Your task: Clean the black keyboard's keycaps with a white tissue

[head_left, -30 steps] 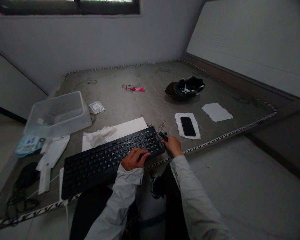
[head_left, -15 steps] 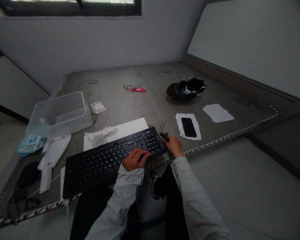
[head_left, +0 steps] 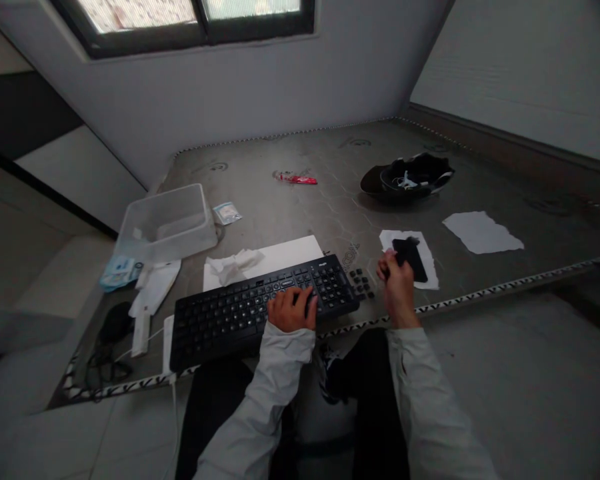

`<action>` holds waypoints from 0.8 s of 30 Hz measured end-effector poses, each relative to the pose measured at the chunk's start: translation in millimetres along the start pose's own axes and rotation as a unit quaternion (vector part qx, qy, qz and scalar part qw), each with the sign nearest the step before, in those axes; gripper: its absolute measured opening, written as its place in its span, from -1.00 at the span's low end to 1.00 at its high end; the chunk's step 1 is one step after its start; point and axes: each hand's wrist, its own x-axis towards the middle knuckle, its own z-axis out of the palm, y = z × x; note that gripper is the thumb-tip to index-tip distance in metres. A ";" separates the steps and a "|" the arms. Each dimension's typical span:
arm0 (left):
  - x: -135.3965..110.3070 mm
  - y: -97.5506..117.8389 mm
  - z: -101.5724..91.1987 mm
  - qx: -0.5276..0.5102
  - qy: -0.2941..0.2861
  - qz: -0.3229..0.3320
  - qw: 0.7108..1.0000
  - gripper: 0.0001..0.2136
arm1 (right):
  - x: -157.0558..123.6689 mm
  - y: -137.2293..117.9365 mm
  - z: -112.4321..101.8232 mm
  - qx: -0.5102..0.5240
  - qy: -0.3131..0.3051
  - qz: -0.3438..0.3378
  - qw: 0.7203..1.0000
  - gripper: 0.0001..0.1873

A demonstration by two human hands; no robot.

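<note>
My left hand [head_left: 293,310] rests on the black keyboard [head_left: 220,317], fingers apart over the keys near the number pad. To the right of the keyboard lies a small cluster of several loose black keycaps [head_left: 362,284]. My right hand [head_left: 399,280] is closed in a pinch around a small black tool [head_left: 404,243], whose kind is hard to make out against the dark phone. Beneath that tool is the black phone [head_left: 417,263], lying on a torn piece of white paper [head_left: 431,279].
A clear plastic box [head_left: 167,217] stands at the left, near blue packets [head_left: 120,272]. A crumpled tissue [head_left: 233,267] lies on white paper [head_left: 295,253] behind the keyboard. Farther back are a red-handled item [head_left: 300,180] and a black cap [head_left: 405,180]. Another paper [head_left: 483,232] lies right.
My right hand has moved from the keyboard's right edge over to the phone, carrying the black tool and uncovering the loose keycaps. My left hand stays on the keyboard. The camera view has shifted.
</note>
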 end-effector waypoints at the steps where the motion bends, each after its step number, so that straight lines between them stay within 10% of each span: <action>1: 0.3 0.3 0.1 0.008 -0.008 -0.006 1.000 -0.80 | -4.4 -8.1 8.0 0.101 -0.008 0.005 0.995 -0.63; 10: -0.6 0.9 2.2 -0.003 -0.087 -0.002 0.996 -0.77 | -51.1 -19.1 68.9 0.335 -0.144 0.131 0.922 -0.64; 24: 3.3 -1.5 -1.1 -0.040 -0.169 -0.029 0.984 -0.75 | -60.0 0.3 88.5 0.283 -0.161 0.129 0.937 -0.65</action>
